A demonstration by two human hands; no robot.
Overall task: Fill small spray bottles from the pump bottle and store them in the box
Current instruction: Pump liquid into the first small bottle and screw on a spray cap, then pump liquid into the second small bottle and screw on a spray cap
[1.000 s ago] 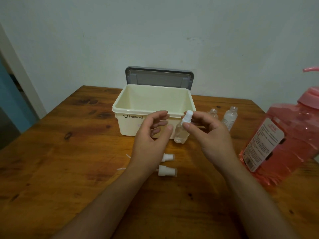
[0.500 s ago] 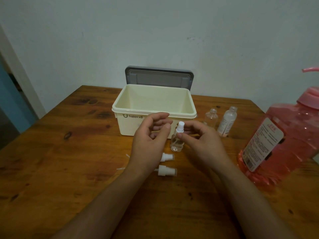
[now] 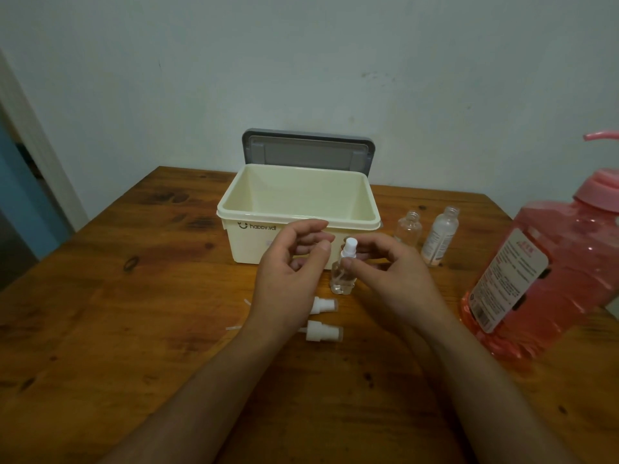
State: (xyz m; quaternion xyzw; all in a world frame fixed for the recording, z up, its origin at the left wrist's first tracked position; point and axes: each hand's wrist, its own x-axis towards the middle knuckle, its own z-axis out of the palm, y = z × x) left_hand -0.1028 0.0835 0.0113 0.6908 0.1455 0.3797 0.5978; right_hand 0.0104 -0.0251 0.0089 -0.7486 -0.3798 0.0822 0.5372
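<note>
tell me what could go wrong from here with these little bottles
The right hand only pinches the capped spray bottle near its top, so it might slip or tip.
Two uncapped bottles stand just beyond that hand; lifting toward the box could knock them over.
Two loose sprayer heads lie by the left hand and may get swept away.
</note>
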